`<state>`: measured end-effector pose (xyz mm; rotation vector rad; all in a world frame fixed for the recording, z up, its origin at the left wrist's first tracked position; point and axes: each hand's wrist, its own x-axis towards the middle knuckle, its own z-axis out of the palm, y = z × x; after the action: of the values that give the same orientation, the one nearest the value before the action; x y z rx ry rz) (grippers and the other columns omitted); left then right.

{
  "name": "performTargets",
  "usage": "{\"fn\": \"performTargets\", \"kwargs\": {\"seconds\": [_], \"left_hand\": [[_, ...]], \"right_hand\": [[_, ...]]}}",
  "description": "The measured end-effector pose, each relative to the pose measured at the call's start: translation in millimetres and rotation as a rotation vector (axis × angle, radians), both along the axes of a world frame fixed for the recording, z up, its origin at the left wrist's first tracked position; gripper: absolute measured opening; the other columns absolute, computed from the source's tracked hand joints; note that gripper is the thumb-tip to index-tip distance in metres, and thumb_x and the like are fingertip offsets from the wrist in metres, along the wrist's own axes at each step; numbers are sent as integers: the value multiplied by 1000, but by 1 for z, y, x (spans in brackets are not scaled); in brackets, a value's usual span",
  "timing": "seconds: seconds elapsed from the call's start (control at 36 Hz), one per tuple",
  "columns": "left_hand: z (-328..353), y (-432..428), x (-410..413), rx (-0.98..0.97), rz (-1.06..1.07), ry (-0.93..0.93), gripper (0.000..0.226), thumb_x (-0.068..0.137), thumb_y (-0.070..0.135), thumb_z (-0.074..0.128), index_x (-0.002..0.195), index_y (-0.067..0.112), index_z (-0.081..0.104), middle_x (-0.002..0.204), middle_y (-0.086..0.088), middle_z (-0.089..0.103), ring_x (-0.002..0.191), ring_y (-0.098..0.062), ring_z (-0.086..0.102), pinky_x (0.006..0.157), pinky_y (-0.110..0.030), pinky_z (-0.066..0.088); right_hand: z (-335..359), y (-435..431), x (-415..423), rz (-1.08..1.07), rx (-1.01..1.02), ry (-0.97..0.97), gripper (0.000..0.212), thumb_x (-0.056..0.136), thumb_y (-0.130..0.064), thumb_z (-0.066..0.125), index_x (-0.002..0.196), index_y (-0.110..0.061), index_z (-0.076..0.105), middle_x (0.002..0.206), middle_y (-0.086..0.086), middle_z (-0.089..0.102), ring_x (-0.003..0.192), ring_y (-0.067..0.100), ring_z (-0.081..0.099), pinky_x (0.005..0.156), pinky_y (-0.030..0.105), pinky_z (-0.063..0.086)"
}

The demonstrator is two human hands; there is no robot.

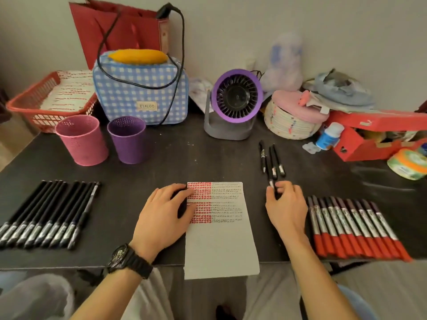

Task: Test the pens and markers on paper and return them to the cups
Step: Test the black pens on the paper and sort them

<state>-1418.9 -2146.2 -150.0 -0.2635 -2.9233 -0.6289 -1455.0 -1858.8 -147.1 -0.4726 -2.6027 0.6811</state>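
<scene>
Right of the flat white paper (221,241), my right hand (286,207) pinches a slim black pen (268,173); my left hand (161,215) rests arched on it, fingers (183,192) loose, holding nothing.

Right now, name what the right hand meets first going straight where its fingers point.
The loose black pens just ahead of the right hand; it seems to pinch the nearest pen.

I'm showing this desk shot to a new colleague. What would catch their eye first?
The paper sheet at the centre, dense with red and black test marks, lies under the left hand. Neat rows flank it: black pens at left, red-capped markers at right. The right hand pinches a loose pen beside the sheet.
</scene>
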Motion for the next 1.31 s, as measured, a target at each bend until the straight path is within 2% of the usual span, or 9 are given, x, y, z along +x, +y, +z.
{"fn": "performTargets", "kwargs": {"seconds": [0.25, 0.39, 0.56, 0.69, 0.86, 0.97, 1.11, 1.25, 1.31], "left_hand": [[-2, 0, 3, 55, 15, -27, 51, 99, 62, 33, 142, 40, 50, 147, 14, 49, 134, -9, 45, 117, -38, 33], [1, 0, 5, 104, 13, -32, 50, 99, 63, 34, 142, 42, 48, 146, 16, 51, 136, -7, 44, 119, -34, 23], [15, 2, 27, 301, 27, -27, 46, 94, 61, 41, 135, 43, 53, 127, 29, 55, 123, 3, 47, 103, -24, 43], [31, 30, 58, 621, -78, -57, 44, 94, 68, 44, 132, 50, 55, 110, 38, 64, 96, 15, 58, 78, -7, 43], [43, 64, 63, 990, -163, -253, 16, 99, 38, 59, 115, 40, 59, 102, 15, 77, 99, -7, 70, 83, -32, 49], [42, 69, 63, 1157, -167, -342, 19, 92, 42, 61, 111, 41, 64, 93, 4, 76, 88, -19, 74, 77, -33, 59], [41, 66, 66, 1018, -230, -354, 23, 93, 45, 63, 114, 50, 68, 91, 11, 65, 67, -12, 65, 62, -22, 52], [47, 61, 75, 730, -329, -360, 21, 90, 43, 72, 108, 53, 70, 98, 18, 70, 65, -4, 54, 64, -21, 52], [49, 60, 80, 691, -326, -365, 21, 88, 45, 75, 106, 52, 69, 94, 20, 70, 66, -5, 57, 65, -17, 50]], "right_hand": [[-1, 2, 7, -89, -87, 25, 13, 99, -23, 61, 98, -13, 69, 95, 6, 63, 81, 19, 50, 73, 29, 31], [8, 4, 24, -55, -338, 104, 13, 100, -24, 61, 101, -17, 72, 93, 3, 67, 90, 23, 63, 81, 32, 44], [24, -14, 93, 147, -742, 129, 12, 99, -28, 64, 95, -29, 75, 72, -8, 70, 61, 1, 62, 60, 19, 52], [29, -47, 145, 296, -851, 34, 18, 75, -45, 69, 90, -41, 78, 66, -3, 68, 54, 3, 57, 55, 14, 49], [22, -65, 166, 292, -798, -35, 27, 85, -23, 78, 85, -50, 77, 73, -7, 72, 56, 8, 56, 56, 24, 51], [29, -63, 168, 298, -856, -68, 14, 79, -41, 77, 90, -49, 76, 78, -7, 74, 59, 10, 63, 56, 20, 54], [36, -50, 168, 274, -994, -39, 28, 78, -59, 73, 101, -44, 75, 88, -1, 73, 62, 10, 63, 58, 21, 53], [40, -47, 168, 339, -1075, -34, 58, 67, -79, 71, 111, -40, 73, 85, 2, 73, 61, 9, 61, 57, 23, 52], [39, -49, 169, 342, -1077, -24, 54, 70, -75, 72, 106, -34, 76, 80, 6, 72, 62, 11, 61, 57, 24, 51]]}}
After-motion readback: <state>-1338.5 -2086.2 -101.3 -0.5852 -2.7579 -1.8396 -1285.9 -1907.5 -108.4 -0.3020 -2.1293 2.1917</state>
